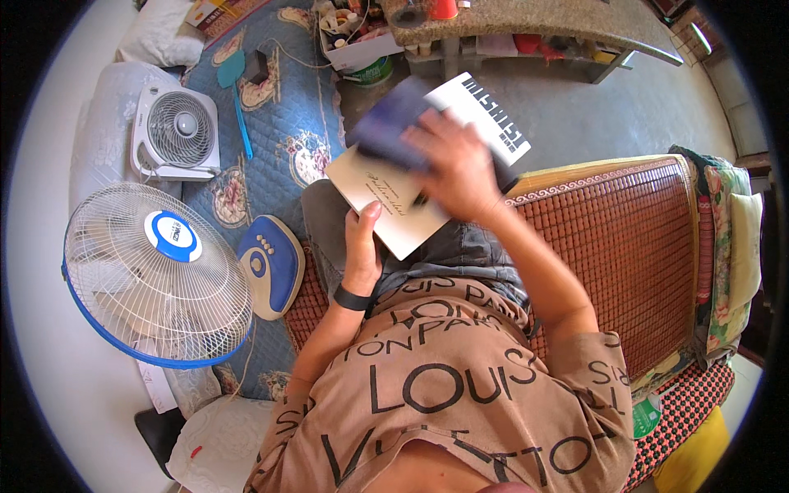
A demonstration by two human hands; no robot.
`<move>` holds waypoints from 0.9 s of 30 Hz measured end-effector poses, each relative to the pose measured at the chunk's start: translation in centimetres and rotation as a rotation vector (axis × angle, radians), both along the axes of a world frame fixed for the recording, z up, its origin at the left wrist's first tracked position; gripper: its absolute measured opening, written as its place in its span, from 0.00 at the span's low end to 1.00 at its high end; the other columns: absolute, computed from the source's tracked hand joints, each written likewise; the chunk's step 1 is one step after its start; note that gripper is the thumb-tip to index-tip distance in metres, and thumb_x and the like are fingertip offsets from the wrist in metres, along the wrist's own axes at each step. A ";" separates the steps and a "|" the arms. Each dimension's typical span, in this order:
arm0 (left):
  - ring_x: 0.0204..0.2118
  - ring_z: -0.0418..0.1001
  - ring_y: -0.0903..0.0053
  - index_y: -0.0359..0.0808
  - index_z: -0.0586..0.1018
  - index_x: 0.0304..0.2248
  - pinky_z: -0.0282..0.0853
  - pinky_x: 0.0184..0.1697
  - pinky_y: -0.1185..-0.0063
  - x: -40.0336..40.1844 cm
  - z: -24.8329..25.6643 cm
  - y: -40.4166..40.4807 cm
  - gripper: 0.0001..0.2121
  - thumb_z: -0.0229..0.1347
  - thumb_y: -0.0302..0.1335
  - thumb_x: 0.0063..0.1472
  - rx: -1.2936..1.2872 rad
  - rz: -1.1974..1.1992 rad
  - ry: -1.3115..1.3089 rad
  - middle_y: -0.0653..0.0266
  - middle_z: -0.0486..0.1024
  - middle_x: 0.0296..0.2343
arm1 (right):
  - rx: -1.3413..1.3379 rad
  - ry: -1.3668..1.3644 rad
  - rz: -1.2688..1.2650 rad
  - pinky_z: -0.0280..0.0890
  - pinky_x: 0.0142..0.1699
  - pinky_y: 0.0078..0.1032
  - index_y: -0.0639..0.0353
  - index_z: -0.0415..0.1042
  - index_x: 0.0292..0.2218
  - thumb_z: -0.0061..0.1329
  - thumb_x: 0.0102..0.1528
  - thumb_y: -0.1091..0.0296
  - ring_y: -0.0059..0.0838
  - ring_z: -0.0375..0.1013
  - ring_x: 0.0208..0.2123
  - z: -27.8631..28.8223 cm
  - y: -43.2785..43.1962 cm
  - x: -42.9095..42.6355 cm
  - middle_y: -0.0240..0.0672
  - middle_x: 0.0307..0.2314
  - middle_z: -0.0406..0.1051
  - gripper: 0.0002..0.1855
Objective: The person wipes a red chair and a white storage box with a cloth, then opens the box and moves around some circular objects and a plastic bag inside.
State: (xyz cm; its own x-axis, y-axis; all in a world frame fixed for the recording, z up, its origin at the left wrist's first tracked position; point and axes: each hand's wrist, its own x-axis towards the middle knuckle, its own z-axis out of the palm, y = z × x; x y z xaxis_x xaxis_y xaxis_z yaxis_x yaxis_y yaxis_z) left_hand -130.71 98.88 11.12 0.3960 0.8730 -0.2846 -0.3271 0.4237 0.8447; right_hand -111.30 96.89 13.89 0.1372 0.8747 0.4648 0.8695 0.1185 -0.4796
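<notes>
My left hand (363,246) grips the near edge of a flat cream-coloured box or board (400,215) with printed writing, its thumb on top, above my lap. Over it my right hand (453,163), blurred, lies on a dark blue item (391,123), which is also blurred; whether it is cloth or something else I cannot tell. Its fingers are spread, and whether they grip the blue item is unclear. Beyond, a white printed piece (487,117) with large dark lettering sticks out to the right. How these pieces join is hidden.
A round fan (157,274) on a blue base (271,268) and a box fan (179,132) stand at the left. A blue fly swatter (240,111) lies on the quilted cover (280,123). A stone-topped table (542,21) is ahead; a bead mat (610,246) covers the seat at right.
</notes>
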 end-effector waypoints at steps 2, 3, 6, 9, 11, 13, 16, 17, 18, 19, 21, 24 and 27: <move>0.41 0.65 0.76 0.22 0.59 0.46 0.61 0.46 0.77 -0.2 -1.6 0.1 0.31 0.57 0.38 0.51 0.053 -0.026 0.049 0.56 0.65 0.38 | 0.040 -0.171 -0.353 0.58 0.50 0.43 0.47 0.68 0.45 0.55 0.41 0.60 0.52 0.63 0.47 -1.8 1.3 6.6 0.40 0.45 0.64 0.26; 0.42 0.64 0.75 0.21 0.56 0.47 0.60 0.47 0.77 -0.1 -1.7 -0.1 0.34 0.57 0.38 0.50 0.076 0.010 0.108 0.54 0.63 0.39 | 0.050 -0.017 -0.492 0.58 0.50 0.42 0.47 0.68 0.45 0.52 0.45 0.58 0.52 0.62 0.48 -1.6 2.3 8.1 0.41 0.46 0.64 0.24; 0.39 0.68 0.77 0.25 0.66 0.44 0.63 0.42 0.78 0.5 -1.3 0.3 0.27 0.55 0.39 0.51 0.225 0.030 0.195 0.59 0.69 0.37 | -0.097 0.202 -0.512 0.52 0.53 0.44 0.46 0.67 0.47 0.50 0.47 0.57 0.50 0.57 0.52 -3.0 1.9 7.6 0.42 0.48 0.63 0.24; 0.42 0.63 0.74 0.21 0.53 0.47 0.61 0.47 0.77 0.5 0.0 1.8 0.35 0.57 0.38 0.50 0.150 -0.099 0.135 0.53 0.61 0.40 | 0.112 -0.080 -0.330 0.51 0.53 0.44 0.43 0.68 0.48 0.53 0.44 0.60 0.48 0.57 0.52 -1.2 0.5 1.8 0.41 0.49 0.62 0.27; 0.43 0.63 0.75 0.24 0.54 0.47 0.62 0.46 0.78 0.8 0.3 2.0 0.34 0.57 0.37 0.50 0.178 -0.090 0.129 0.54 0.62 0.40 | 0.130 -0.047 -0.098 0.51 0.54 0.41 0.44 0.69 0.47 0.53 0.41 0.61 0.45 0.57 0.53 1.3 -1.1 -2.5 0.39 0.50 0.61 0.28; 0.43 0.63 0.76 0.25 0.55 0.48 0.62 0.46 0.78 1.1 2.0 2.2 0.34 0.58 0.38 0.49 0.241 -0.079 0.253 0.56 0.63 0.41 | 0.183 -0.039 0.028 0.52 0.53 0.41 0.43 0.70 0.46 0.55 0.37 0.60 0.46 0.57 0.53 2.2 -1.9 -3.7 0.41 0.50 0.61 0.30; 0.44 0.63 0.74 0.27 0.54 0.50 0.61 0.47 0.75 0.0 2.1 2.2 0.36 0.58 0.34 0.45 0.401 -0.096 0.220 0.56 0.63 0.41 | 0.220 0.027 -0.121 0.56 0.50 0.37 0.45 0.65 0.49 0.57 0.34 0.63 0.45 0.58 0.50 2.1 -1.2 0.2 0.44 0.50 0.58 0.37; 0.44 0.63 0.74 0.27 0.53 0.50 0.61 0.48 0.75 -0.2 2.3 2.1 0.37 0.58 0.34 0.45 0.467 -0.103 0.240 0.55 0.63 0.41 | 0.235 0.031 -0.243 0.57 0.50 0.37 0.47 0.64 0.50 0.56 0.34 0.64 0.46 0.58 0.50 1.7 -1.1 1.9 0.45 0.49 0.58 0.37; 0.45 0.63 0.73 0.28 0.51 0.52 0.60 0.48 0.75 -0.4 2.7 1.8 0.40 0.59 0.35 0.43 0.485 -0.110 0.251 0.55 0.61 0.43 | 0.244 0.030 -0.355 0.58 0.50 0.37 0.48 0.64 0.50 0.55 0.35 0.64 0.46 0.58 0.49 1.2 -0.8 3.8 0.45 0.47 0.59 0.36; 0.45 0.63 0.73 0.28 0.51 0.52 0.60 0.48 0.75 -0.6 2.9 1.6 0.40 0.59 0.35 0.43 0.485 -0.105 0.248 0.55 0.61 0.43 | 0.251 0.026 -0.464 0.58 0.50 0.37 0.50 0.64 0.50 0.55 0.36 0.65 0.47 0.58 0.49 0.8 -0.8 5.4 0.45 0.46 0.59 0.35; 0.47 0.61 0.71 0.29 0.49 0.53 0.59 0.50 0.74 -1.0 3.1 1.4 0.44 0.61 0.36 0.41 0.655 -0.160 0.275 0.55 0.60 0.44 | 0.264 0.150 -0.478 0.58 0.51 0.35 0.52 0.64 0.49 0.53 0.40 0.65 0.45 0.60 0.46 0.8 -1.6 7.7 0.45 0.45 0.60 0.32; 0.51 0.57 0.70 0.31 0.44 0.55 0.53 0.54 0.72 -1.4 3.0 1.1 0.48 0.63 0.36 0.40 0.697 -0.241 0.307 0.55 0.56 0.47 | 0.180 0.236 -0.449 0.58 0.50 0.32 0.62 0.70 0.41 0.49 0.43 0.63 0.41 0.62 0.46 1.8 -3.2 9.2 0.43 0.40 0.66 0.22; 0.53 0.53 0.70 0.31 0.42 0.55 0.49 0.55 0.72 -1.2 4.3 0.7 0.50 0.63 0.35 0.39 0.747 -0.297 0.313 0.55 0.54 0.48 | 0.193 0.153 -0.394 0.59 0.49 0.32 0.65 0.72 0.37 0.49 0.42 0.65 0.41 0.64 0.45 2.4 -3.7 9.6 0.42 0.38 0.68 0.19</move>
State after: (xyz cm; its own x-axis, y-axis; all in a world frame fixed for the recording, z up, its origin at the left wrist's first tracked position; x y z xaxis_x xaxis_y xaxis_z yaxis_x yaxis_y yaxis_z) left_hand -131.90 99.63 15.44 0.6367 0.7477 0.1884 0.0039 -0.2475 0.9689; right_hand -101.71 93.22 16.31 0.5216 0.6415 0.5625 0.7871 -0.1073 -0.6074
